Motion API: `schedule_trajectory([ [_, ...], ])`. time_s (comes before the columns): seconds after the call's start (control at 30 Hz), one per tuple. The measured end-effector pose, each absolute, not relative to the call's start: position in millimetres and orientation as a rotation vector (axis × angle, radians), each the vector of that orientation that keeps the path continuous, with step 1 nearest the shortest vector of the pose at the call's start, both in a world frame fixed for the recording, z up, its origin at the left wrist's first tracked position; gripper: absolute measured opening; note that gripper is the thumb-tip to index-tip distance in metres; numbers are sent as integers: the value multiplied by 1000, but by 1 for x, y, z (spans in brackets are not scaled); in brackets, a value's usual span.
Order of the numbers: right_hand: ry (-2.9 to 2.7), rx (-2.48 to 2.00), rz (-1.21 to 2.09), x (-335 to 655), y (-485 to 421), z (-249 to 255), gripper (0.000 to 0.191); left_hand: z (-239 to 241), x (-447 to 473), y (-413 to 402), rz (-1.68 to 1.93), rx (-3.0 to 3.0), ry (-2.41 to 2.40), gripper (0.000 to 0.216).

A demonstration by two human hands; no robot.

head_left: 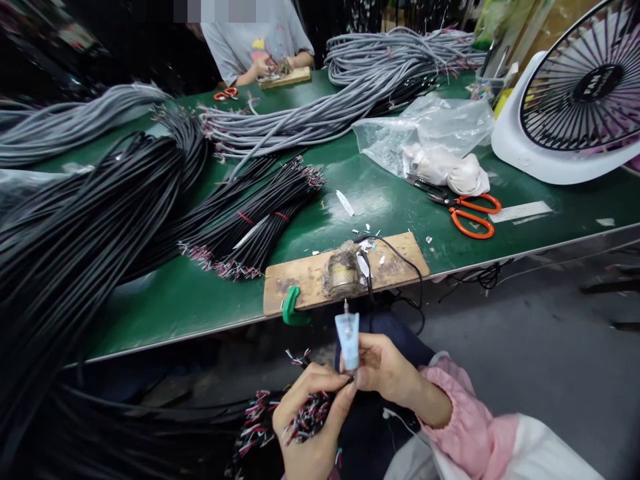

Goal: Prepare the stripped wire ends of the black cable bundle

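My left hand (313, 417) is closed around black cables (307, 420) whose thin red, white and black wire ends stick out. Its thumb and forefinger pinch close to my right fingertips, over a dark cable end. My right hand (383, 367) has its fingers closed at the lower part of a light blue tapered tool (348, 337) with a thin metal tip pointing up. What exactly the tool is cannot be made out. Just beyond that tip, a round, crusted brass-coloured piece (343, 277) sits on a wooden board (295, 277) at the table edge.
A green clamp (294, 308) grips the board. Orange-handled scissors (473, 213), a plastic bag (430, 130) and a white fan (550, 133) stand right. Black cable bundles (110, 200) and grey cables (300, 123) cover the left and back. Across the table, a person (260, 43) works.
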State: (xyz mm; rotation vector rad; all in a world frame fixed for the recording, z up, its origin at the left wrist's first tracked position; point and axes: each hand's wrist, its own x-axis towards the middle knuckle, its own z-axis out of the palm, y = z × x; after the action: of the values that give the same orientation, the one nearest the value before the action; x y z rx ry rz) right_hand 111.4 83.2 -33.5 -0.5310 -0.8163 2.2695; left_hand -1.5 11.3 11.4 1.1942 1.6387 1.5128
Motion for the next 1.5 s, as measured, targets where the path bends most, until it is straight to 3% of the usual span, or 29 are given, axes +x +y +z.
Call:
schedule_trajectory([
  [0.23, -904, -531, 2232, 120, 67, -37, 52, 6, -1, -7, 1464, 1090, 1574, 10],
  [0.4, -1214, -631, 2101, 143, 60, -47, 44, -15, -2, -23, 1278, 924, 1426, 28],
  [0.5, -1327, -733, 2029, 158, 62, -53, 45, -33, -3, -27, 1327, 869, 1444, 27],
  [0.7, -1464, -1012, 1387, 169, 49, -43, 27, -64, 16, -32, 1516, 977, 2004, 10],
  [0.8, -1581, -891, 1191, 162, 28, -38, 16, -74, 35, -36, 1580, 1111, 2197, 15],
  [0.93, -1662, -777, 1189, 157, 12, -42, 20, -82, 51, -46, 1668, 1088, 2295, 27],
  [1.1, -1616, -891, 1216, 161, 17, -50, 26, -85, 46, -63, 1783, 992, 2145, 14],
  [1.37, -1080, -672, 1930, 151, 10, -74, 72, -85, 33, -71, 1658, 1098, 2164, 17],
  [1.5, -1175, -688, 1901, 154, 8, -73, 56, -88, 32, -71, 1634, 1062, 2153, 18],
])
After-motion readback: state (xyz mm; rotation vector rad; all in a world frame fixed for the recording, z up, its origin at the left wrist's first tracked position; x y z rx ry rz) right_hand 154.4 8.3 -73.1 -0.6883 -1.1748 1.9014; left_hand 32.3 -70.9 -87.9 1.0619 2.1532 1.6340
